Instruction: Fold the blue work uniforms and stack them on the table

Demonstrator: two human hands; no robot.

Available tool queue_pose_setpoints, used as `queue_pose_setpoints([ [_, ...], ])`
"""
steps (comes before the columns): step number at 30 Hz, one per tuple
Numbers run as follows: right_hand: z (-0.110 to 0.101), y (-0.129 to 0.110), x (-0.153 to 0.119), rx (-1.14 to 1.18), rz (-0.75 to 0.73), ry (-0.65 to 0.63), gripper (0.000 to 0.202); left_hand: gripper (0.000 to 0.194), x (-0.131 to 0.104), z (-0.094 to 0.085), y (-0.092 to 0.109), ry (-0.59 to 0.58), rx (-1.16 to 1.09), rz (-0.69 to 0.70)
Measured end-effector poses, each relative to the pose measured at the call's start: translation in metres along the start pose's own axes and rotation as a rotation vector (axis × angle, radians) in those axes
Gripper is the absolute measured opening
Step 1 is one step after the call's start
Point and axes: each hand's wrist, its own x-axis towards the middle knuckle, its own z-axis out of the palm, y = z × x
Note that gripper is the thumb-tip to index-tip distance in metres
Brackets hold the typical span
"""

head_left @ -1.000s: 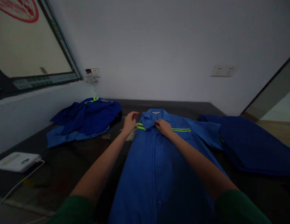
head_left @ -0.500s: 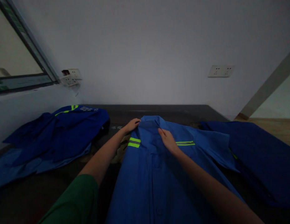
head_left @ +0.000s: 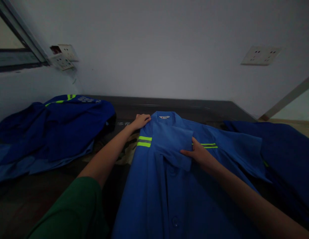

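The left hand (head_left: 143, 121), loosely open, rests at the work shirt (head_left: 154, 196)'s shoulder, seemingly anchoring it. The right hand (head_left: 202, 154) pinches the folded-over sleeve (head_left: 178, 137)'s edge, likely controlling its lie.

**花 shows up in pale print, the collar label keeps its secrets!**

And there it is, out on the dark surface (head_left: 124, 114), just left of the blue short-sleeved work shirt (head_left: 154, 172): pale Chinese lettering (head_left: 124, 123), with 花 coming through at the right! The character before it is blurry, perhaps 添. Over to the shirt's collar, and it's a white neck label (head_left: 164, 117), a small red mark at its left end and dark lettering beside it, too tiny to call! Across to the darker blue garment (head_left: 69, 129) at far left: pale grey print (head_left: 86, 99) near the neon stripes, and that one is unreadable too!
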Motion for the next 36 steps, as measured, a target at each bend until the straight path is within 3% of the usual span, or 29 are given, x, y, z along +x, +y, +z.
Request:
queue_pose_setpoints([
  [2, 0.000, -0.002, -0.011, 0.098, 0.120, -0.039, 0.112, 0.026, -0.002, 0.000, 0.002, 0.022, 0.042, -0.001],
  [4, 0.002, -0.006, -0.021, 0.167, 0.155, -0.010, 0.117, 0.027, -0.003, -0.001, 0.007, 0.039, 0.080, 0.011],
  [7, 0.006, -0.013, -0.032, 0.123, 0.133, -0.034, 0.098, 0.028, -0.002, -0.004, 0.018, 0.044, 0.108, 0.066],
  [11, 0.009, -0.021, -0.037, -0.138, 0.197, -0.197, 0.051, 0.028, 0.003, -0.003, 0.030, 0.005, 0.138, 0.181],
  [17, 0.005, -0.027, -0.041, -0.209, 0.309, -0.308, 0.056, 0.027, 0.004, 0.002, 0.024, 0.013, 0.200, 0.144],
  [19, 0.002, -0.027, -0.043, -0.391, 0.231, -0.324, 0.048, 0.027, 0.002, -0.001, 0.023, 0.070, 0.230, 0.107],
  [23, -0.005, -0.039, -0.042, -0.761, -0.095, -0.082, 0.018, 0.023, -0.007, -0.017, 0.035, 0.292, 0.283, -0.048],
  [26, 0.001, -0.058, -0.026, -0.761, -0.282, -0.029, 0.020, 0.028, -0.031, -0.028, 0.056, 0.250, 0.275, -0.135],
  [30, 0.041, -0.077, 0.031, -0.642, -0.507, -0.049, 0.025, 0.035, -0.092, -0.017, 0.094, 0.019, 0.278, -0.071],
  [33, 0.093, -0.078, 0.082, -0.673, -0.560, -0.174, 0.032, 0.051, -0.132, 0.002, 0.115, -0.027, 0.265, -0.122],
  [36, 0.137, -0.067, 0.118, -0.826, -0.528, -0.342, 0.032, 0.064, -0.149, 0.010, 0.121, -0.051, 0.258, -0.236],
])
